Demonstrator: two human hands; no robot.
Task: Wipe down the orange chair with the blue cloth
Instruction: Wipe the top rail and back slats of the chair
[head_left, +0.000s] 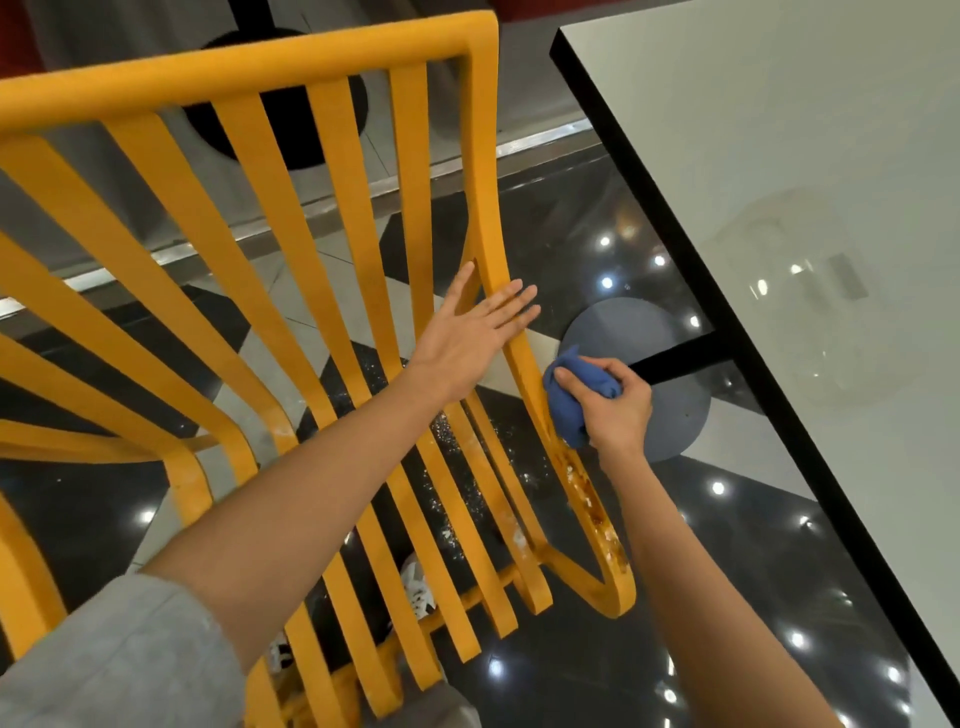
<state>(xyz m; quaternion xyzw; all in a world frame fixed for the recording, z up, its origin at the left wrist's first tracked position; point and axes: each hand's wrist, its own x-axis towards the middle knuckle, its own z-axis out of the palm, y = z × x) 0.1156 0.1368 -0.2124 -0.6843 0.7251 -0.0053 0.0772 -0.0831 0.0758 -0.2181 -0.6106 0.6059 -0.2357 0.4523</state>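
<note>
The orange slatted chair (291, 249) fills the left and middle of the head view, its back at the top and its seat slats running down toward me. My left hand (470, 332) lies flat, fingers spread, against the right-hand slats where back meets seat. My right hand (615, 402) is shut on the bunched blue cloth (571, 400), which presses against the chair's right outer rail. Below the cloth that rail carries brown and white grime (592, 499).
A white table (810, 171) with a black edge stands close on the right, its grey round base (660, 338) just behind my right hand. The glossy dark floor (597, 670) shows under the slats, with white crumbs. A second black table base (291, 135) sits behind the chair back.
</note>
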